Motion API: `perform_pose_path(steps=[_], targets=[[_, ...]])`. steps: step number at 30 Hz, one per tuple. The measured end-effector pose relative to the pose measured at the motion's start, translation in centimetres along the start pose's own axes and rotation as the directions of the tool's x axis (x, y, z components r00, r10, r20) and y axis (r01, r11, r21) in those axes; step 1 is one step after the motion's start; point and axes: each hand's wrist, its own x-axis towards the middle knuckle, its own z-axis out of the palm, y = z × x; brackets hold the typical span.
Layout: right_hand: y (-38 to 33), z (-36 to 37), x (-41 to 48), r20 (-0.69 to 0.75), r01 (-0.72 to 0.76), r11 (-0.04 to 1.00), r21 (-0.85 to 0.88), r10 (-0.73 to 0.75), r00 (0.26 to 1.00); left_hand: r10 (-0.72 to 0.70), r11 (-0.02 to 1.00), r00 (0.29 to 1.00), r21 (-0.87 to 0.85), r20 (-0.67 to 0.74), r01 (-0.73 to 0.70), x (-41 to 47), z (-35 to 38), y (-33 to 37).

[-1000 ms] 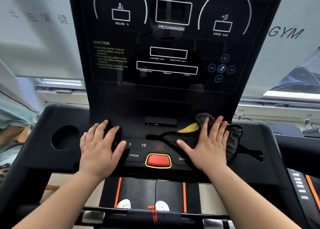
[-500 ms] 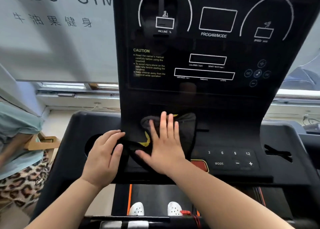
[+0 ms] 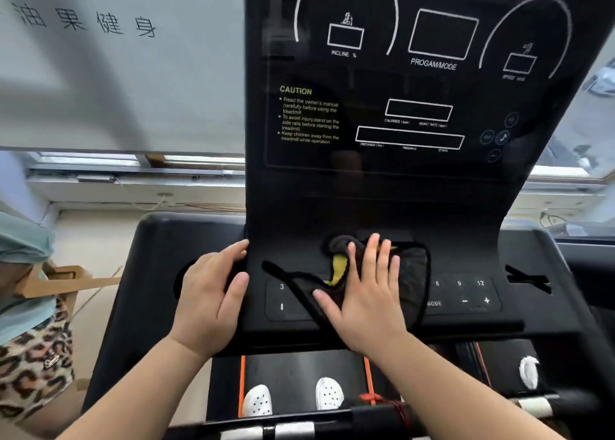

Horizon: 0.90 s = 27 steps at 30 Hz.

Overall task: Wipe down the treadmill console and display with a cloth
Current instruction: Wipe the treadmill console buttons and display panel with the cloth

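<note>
A black treadmill console (image 3: pixel 376 206) fills the middle of the view, with its dark display (image 3: pixel 416 83) upright above a row of buttons. A black cloth with a yellow lining (image 3: pixel 411 273) lies on the button panel at the centre. My right hand (image 3: pixel 367 293) presses flat on the cloth with straight, spread fingers. My left hand (image 3: pixel 211 296) rests on the console's left edge beside the panel, its fingers loosely bent over the edge. The cloth and my right hand hide the middle buttons.
A person in a teal top and leopard-print shorts (image 3: pixel 30 323) stands at the far left. A round cup holder (image 3: pixel 181 283) sits left of my left hand. White shoes (image 3: pixel 327 394) stand on the belt below. A window ledge (image 3: pixel 133 180) runs behind.
My right hand has swept the cloth from the console's right side to its left, then back toward the centre. My left hand has shifted outward to the console's left edge.
</note>
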Motion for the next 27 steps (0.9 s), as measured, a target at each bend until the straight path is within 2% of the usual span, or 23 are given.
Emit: perform_pose_path(steps=[4, 7, 9, 11, 13, 15, 18, 22, 24, 27], targets=[[-5.8, -0.4, 2.9, 0.016, 0.045, 0.998, 0.04, -0.045, 0.999, 0.028, 0.999, 1.0, 0.039, -0.009, -0.027, -0.2, -0.9, -0.3], [-8.8, -0.6, 3.7, 0.043, 0.199, 0.978, 0.07, -0.202, 0.978, -0.001, 0.998, 0.997, 0.066, -0.074, 0.006, -0.2, -1.7, -0.5], [-9.2, -0.4, 3.1, 0.06, 0.376, 0.923, 0.079, -0.381, 0.922, -0.003, 0.997, 0.996, 0.077, -0.092, 0.011, -0.3, -2.1, -0.6], [-8.2, -0.1, 1.8, 0.065, 0.558, 0.828, 0.056, -0.561, 0.826, -0.01, 0.996, 0.997, 0.092, -0.071, 0.017, -0.2, -2.2, -0.7], [-6.2, 0.4, 0.2, 0.066, 0.644, 0.765, 0.014, -0.643, 0.763, -0.011, 0.994, 0.999, 0.109, -0.037, 0.015, 0.0, -2.0, -0.6], [-3.6, 0.5, -0.9, 0.069, 0.608, 0.794, -0.008, -0.606, 0.792, -0.001, 0.994, 1.0, 0.112, -0.01, 0.003, 0.2, -1.4, -0.5], [-0.4, -0.1, -1.3, 0.119, 0.428, 0.904, 0.008, -0.426, 0.897, -0.007, 0.996, 0.999, 0.084, 0.036, 0.004, 0.2, -0.5, 0.0], [-3.3, -0.9, -0.4, 0.165, 0.18, 0.983, 0.038, -0.183, 0.969, -0.007, 0.994, 1.0, 0.11, 0.03, 0.003, -0.1, -0.2, -0.1], [-6.5, -0.9, 0.0, 0.144, 0.196, 0.977, 0.077, -0.206, 0.968, -0.01, 0.99, 1.0, 0.14, 0.007, 0.009, -0.3, -0.3, 0.0], [-8.8, -0.4, 0.1, 0.16, 0.401, 0.91, 0.105, -0.414, 0.896, 0.044, 0.977, 0.999, 0.211, -0.02, -0.039, -0.5, -0.1, 0.6]])
